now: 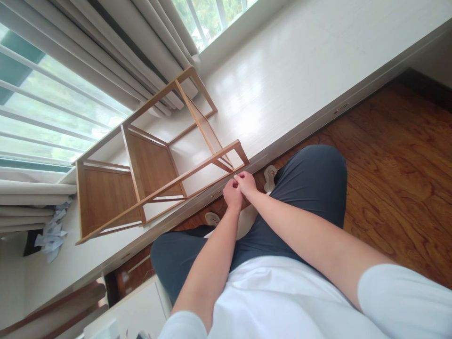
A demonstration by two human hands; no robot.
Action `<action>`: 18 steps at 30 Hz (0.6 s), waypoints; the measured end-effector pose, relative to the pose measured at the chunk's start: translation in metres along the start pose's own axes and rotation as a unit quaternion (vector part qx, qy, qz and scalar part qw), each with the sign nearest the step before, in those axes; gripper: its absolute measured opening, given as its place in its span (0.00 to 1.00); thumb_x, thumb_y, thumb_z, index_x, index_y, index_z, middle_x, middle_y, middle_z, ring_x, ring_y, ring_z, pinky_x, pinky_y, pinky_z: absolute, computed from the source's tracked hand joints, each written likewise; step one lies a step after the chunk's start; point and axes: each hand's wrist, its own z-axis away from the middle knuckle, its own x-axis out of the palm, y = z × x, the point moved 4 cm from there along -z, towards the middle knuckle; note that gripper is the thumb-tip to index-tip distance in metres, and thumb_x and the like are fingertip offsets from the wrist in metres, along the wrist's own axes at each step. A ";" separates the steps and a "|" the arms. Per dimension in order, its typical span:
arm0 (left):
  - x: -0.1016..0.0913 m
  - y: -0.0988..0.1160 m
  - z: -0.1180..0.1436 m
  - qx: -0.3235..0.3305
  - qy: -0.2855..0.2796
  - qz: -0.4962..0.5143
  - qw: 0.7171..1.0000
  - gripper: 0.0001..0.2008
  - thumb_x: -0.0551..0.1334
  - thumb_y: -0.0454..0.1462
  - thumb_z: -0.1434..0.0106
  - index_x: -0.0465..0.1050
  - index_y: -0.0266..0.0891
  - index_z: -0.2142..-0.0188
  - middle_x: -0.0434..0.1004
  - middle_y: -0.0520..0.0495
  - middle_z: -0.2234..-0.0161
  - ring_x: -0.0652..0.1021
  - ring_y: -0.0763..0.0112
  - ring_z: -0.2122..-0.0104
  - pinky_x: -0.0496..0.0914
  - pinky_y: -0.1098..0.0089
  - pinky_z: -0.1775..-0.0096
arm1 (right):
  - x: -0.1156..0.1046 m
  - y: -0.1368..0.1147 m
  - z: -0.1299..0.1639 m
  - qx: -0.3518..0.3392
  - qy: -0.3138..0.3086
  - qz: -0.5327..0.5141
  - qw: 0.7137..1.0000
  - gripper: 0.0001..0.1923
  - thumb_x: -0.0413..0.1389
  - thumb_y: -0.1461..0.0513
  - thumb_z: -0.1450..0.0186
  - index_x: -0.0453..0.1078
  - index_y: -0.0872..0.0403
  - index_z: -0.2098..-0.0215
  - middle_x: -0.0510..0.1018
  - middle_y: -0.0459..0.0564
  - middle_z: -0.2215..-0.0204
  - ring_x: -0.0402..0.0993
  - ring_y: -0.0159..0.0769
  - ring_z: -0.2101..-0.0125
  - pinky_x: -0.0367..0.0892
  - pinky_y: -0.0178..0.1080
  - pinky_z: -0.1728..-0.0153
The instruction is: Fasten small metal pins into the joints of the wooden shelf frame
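Close together in front of my lap, both hands have their fingers curled in a pinch. My left hand (232,194) is on the left, and my right hand (246,183) touches it from the right. Something small and pale may show at the fingertips, but it is too small to name. Just beyond the fingers is the near corner of a brown wooden shelf rack (150,157), which lies on its side on a white ledge (282,70). I cannot tell whether my fingers touch the rack.
Grey curtains (106,52) and barred windows stand behind the rack. Crumpled pale papers (52,238) lie at the ledge's left end. Brown wooden floor (395,188) spreads to the right. A white surface (137,310) with small items is at lower left.
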 end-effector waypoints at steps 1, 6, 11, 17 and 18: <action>0.000 0.000 0.000 0.002 0.000 -0.004 1.000 0.12 0.65 0.37 0.43 0.66 0.42 0.79 0.67 0.51 0.77 0.66 0.67 0.70 0.57 0.69 0.66 | 0.000 0.000 0.000 -0.001 0.001 0.002 1.000 0.06 0.59 0.59 0.39 0.72 0.54 0.70 0.81 0.50 0.68 0.76 0.38 0.65 0.67 0.38 0.59; 0.002 -0.009 -0.002 0.008 -0.010 0.021 1.000 0.06 0.66 0.37 0.42 0.71 0.42 0.75 0.72 0.51 0.74 0.68 0.67 0.70 0.60 0.69 0.63 | -0.001 -0.001 -0.001 0.002 0.005 0.008 1.000 0.06 0.59 0.60 0.38 0.73 0.54 0.71 0.81 0.50 0.68 0.76 0.37 0.66 0.67 0.38 0.60; 0.007 -0.023 -0.005 -0.025 -0.049 0.115 0.992 0.04 0.68 0.39 0.42 0.77 0.42 0.67 0.78 0.46 0.68 0.73 0.62 0.65 0.64 0.68 0.58 | -0.003 -0.003 -0.001 0.000 0.006 0.020 1.000 0.07 0.58 0.60 0.37 0.74 0.54 0.72 0.81 0.51 0.69 0.76 0.38 0.66 0.67 0.38 0.59; 0.006 -0.027 -0.006 -0.018 -0.061 0.094 0.994 0.05 0.66 0.38 0.40 0.76 0.40 0.70 0.77 0.47 0.70 0.72 0.64 0.68 0.62 0.69 0.61 | -0.004 -0.004 -0.001 -0.005 0.008 0.019 1.000 0.08 0.58 0.60 0.37 0.73 0.53 0.73 0.81 0.50 0.69 0.75 0.38 0.66 0.67 0.38 0.59; 0.005 -0.027 -0.006 -0.011 -0.064 0.081 0.995 0.05 0.65 0.38 0.39 0.76 0.40 0.70 0.77 0.47 0.71 0.72 0.65 0.69 0.62 0.69 0.62 | -0.004 -0.004 -0.001 -0.005 0.009 0.020 1.000 0.07 0.58 0.60 0.37 0.73 0.53 0.73 0.81 0.50 0.69 0.75 0.38 0.66 0.67 0.38 0.59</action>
